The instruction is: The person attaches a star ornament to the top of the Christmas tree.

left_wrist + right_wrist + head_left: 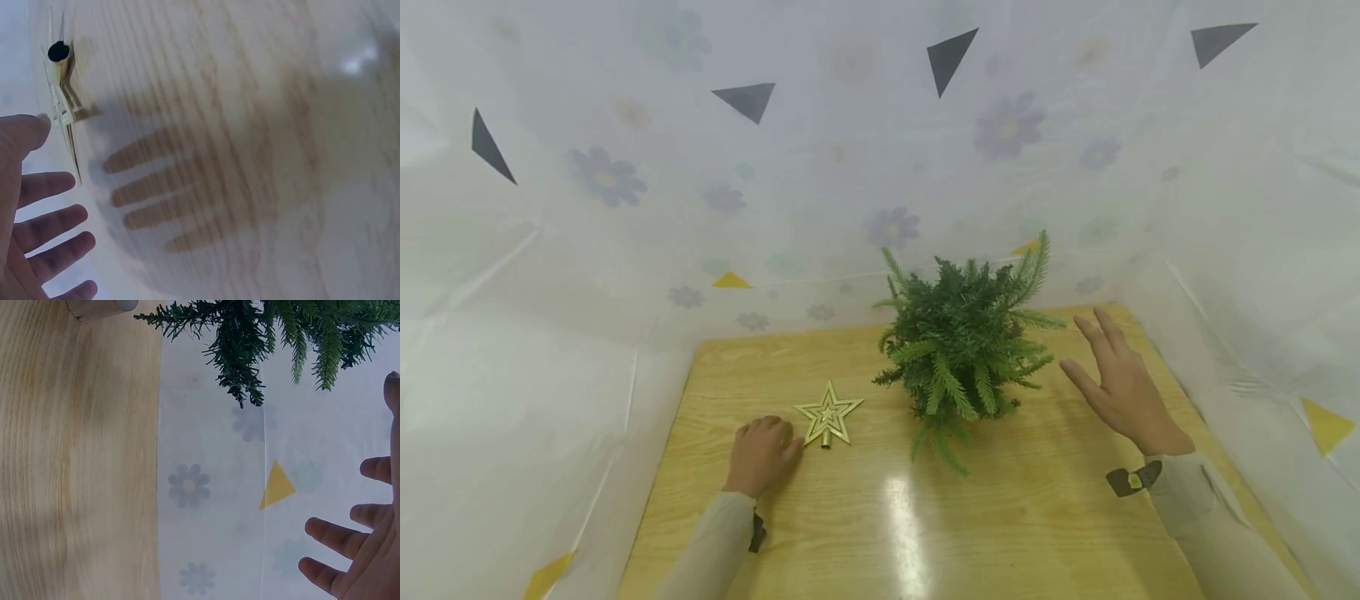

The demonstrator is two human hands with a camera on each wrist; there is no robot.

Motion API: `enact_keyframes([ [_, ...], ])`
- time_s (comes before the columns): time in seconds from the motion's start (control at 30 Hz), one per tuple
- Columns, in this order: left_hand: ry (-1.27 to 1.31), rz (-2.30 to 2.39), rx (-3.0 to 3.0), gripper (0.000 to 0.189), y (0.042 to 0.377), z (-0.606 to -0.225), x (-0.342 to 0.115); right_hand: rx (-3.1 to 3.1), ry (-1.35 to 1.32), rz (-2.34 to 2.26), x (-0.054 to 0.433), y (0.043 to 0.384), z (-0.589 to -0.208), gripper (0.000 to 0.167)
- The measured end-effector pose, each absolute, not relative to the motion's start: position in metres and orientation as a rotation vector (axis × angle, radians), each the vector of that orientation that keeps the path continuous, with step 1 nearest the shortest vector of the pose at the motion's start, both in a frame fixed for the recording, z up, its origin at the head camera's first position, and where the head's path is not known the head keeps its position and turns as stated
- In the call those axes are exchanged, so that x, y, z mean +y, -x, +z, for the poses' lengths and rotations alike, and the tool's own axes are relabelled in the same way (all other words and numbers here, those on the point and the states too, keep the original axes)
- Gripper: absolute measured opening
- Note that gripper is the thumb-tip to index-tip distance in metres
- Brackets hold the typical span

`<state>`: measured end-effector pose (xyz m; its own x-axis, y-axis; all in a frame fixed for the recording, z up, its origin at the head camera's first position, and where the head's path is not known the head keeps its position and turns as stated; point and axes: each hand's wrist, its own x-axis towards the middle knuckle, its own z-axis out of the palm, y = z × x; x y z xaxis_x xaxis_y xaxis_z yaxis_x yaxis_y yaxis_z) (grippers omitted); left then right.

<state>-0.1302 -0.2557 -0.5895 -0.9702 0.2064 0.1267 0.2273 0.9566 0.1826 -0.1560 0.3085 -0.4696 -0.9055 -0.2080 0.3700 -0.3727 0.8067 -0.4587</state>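
Note:
A small artificial Christmas tree (966, 333) with dense green branches stands toward the back of the wooden table. To its left, a gold star tree topper (827, 414) lies flat, its short hollow socket facing the person. Beside the star's left edge, my left hand (762, 454) hovers low over the tabletop with its fingers relaxed. In the left wrist view the thumb (32, 131) comes close to the star, seen edge-on. My right hand (1123, 392) is spread to the right of the tree, holding nothing. The right wrist view shows fingers (337, 537) apart below the branches.
The wooden table (1000, 525) has a bright light reflection near its front middle. White flower-printed sheeting (850, 167) with black and yellow triangles surrounds it at the back and sides. A pale cylindrical base (97, 306) shows under the tree in the right wrist view.

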Motion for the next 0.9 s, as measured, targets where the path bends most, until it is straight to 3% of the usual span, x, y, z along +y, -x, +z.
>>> enact_keyframes([
  [0.43,0.323,-0.353,-2.948,0.032,0.129,-0.593,-0.248,-2.599,-0.518,0.862,0.305,0.159,-0.464,0.059],
  [0.9,0.303,-0.373,-2.931,0.031,0.128,-0.602,-0.247,-2.450,-0.602,0.922,0.298,0.163,-0.454,0.058],
])
